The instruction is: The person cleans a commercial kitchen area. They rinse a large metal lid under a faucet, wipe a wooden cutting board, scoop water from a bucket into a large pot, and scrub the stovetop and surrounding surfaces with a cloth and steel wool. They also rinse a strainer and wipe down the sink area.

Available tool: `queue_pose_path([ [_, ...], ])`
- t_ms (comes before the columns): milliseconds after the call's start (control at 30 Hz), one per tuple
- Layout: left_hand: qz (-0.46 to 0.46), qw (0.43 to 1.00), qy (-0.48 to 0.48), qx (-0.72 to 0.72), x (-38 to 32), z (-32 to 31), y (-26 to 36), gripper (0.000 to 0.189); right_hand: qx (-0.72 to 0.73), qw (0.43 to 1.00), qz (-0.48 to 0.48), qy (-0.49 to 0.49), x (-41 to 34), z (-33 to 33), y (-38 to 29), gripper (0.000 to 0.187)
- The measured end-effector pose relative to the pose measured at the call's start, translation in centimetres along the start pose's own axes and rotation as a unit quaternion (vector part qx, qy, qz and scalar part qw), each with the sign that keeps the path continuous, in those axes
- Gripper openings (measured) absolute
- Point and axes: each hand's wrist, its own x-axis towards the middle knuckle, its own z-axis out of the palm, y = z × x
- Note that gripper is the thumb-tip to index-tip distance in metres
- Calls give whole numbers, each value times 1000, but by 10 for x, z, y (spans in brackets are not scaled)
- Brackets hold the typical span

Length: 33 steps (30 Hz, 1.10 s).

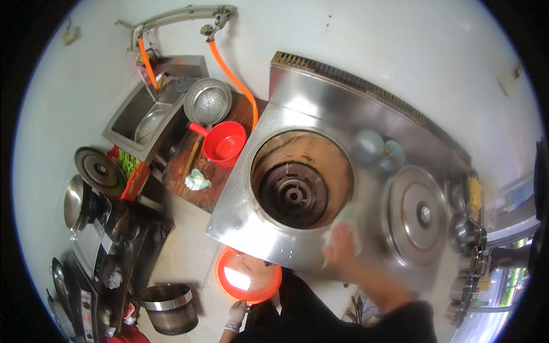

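Observation:
My right hand [342,246], bare and blurred, presses a pale greenish cloth [352,218] onto the stainless steel stove top [296,253]. The hand lies near the front right rim of the round burner well [302,180], where a dark burner shows at the bottom. Low in the view, my left hand [236,315] wears a whitish glove. Its curled fingers are at the near rim of an orange-red basin [274,287], and the grip is partly hidden. The basin sits lower than the stove's front edge, which overlaps its far side. A bright reflection shows inside it.
A large steel lid [405,214] and pale bowls [369,145] stand right of the well. Left are a red dipper [225,143], a strainer [208,102], a crumpled cloth [197,180] and a sink [128,124]. A metal pot [169,315] stands on the floor.

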Motion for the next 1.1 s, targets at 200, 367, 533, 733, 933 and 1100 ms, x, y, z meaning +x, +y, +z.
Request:
queue_pose_path([
  [200,-41,996,44,-64,-9,-22,-30,37,88,973,-201,-76,46,17,-160,58],
  [367,-108,979,87,-153,-26,-31,-53,39,71,976,-202,-27,211,56,-233,61],
  [533,-111,955,106,-254,-53,-26,-112,41,-1,998,-49,37,318,70,-248,65],
  [733,-185,923,150,-304,-81,-10,-202,39,-51,998,38,-19,303,62,-264,70],
  [933,-191,963,88,-167,-69,-27,-216,38,-63,967,-232,-84,160,63,-306,72],
  [1100,-37,985,113,-127,-43,-76,-164,40,-73,944,-320,-11,85,68,-260,54],
])
